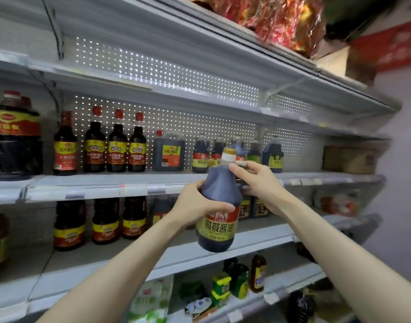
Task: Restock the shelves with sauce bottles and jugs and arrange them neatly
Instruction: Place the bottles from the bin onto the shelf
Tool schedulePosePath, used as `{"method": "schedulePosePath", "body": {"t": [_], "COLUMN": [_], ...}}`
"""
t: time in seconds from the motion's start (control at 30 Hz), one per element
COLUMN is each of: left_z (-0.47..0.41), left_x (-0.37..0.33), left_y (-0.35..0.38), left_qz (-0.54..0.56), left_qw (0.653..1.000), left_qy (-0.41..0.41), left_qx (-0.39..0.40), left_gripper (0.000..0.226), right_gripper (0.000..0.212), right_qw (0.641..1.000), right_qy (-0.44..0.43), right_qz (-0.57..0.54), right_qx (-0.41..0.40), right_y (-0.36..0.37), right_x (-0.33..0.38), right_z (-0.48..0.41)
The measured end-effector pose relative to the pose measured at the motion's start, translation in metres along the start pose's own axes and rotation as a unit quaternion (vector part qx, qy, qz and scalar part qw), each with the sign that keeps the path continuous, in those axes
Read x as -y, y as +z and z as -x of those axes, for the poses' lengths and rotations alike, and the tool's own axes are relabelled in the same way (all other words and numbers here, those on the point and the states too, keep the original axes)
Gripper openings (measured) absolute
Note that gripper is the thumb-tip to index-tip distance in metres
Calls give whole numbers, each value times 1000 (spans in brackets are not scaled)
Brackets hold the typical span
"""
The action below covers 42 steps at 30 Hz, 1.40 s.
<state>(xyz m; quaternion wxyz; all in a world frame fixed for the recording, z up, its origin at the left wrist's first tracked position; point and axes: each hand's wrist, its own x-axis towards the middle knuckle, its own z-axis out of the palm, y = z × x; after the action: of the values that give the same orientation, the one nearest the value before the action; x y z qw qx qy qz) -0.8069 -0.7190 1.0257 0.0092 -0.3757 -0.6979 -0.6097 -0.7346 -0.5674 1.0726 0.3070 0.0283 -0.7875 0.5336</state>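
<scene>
I hold a dark soy sauce jug (pixel 219 206) with a gold cap and a red and yellow label, tilted slightly, in front of the middle shelf (pixel 134 186). My left hand (pixel 195 203) grips its body from the left, thumb across the label's top. My right hand (pixel 255 178) grips the handle by the neck. Behind it on the middle shelf stands a row of similar jugs (pixel 201 153), partly hidden by the held one.
Left of that row stand a square dark jug (pixel 169 153), three red-capped bottles (pixel 117 149) and a large jug (pixel 16 134). The shelf below (pixel 258 234) carries more dark bottles (pixel 106 221). Green packages (pixel 220 287) lie lower down. A cardboard box (pixel 349 159) sits at the far right.
</scene>
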Motion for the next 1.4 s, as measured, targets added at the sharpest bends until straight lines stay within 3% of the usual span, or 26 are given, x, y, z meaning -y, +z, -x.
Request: {"method": "schedulePosePath", "body": {"t": [0.23, 0.37, 0.43, 0.6, 0.73, 0.97, 1.2, 1.4], "left_z": [-68, -111, -134, -190, -227, -262, -292, -316], "left_x": [-6, 6, 18, 31, 43, 60, 59, 62], "left_y": [67, 100, 119, 148, 149, 123, 88, 77], "left_qz": [9, 15, 28, 50, 36, 12, -17, -52], "left_qw": [1000, 999, 999, 998, 998, 996, 989, 988], "left_qy": [19, 30, 31, 44, 50, 38, 44, 36], "left_qx": [14, 18, 24, 19, -6, -80, -142, -142], "left_gripper": [55, 64, 67, 56, 50, 70, 62, 64], "right_gripper": [23, 80, 91, 79, 92, 69, 63, 59], "right_qw": [998, 991, 988, 983, 980, 983, 985, 980], "right_qy": [65, 131, 154, 178, 190, 144, 74, 57], "right_qz": [-16, 12, 17, 14, 6, -7, -41, -65], "right_qx": [-17, -1, 15, 39, 67, 113, 150, 177], "right_y": [-67, -100, -117, -153, -155, -129, -100, -94], "right_x": [-35, -62, -80, -119, -144, -156, -155, -164], "right_z": [-38, -65, -80, -130, -168, -227, -278, -305]}}
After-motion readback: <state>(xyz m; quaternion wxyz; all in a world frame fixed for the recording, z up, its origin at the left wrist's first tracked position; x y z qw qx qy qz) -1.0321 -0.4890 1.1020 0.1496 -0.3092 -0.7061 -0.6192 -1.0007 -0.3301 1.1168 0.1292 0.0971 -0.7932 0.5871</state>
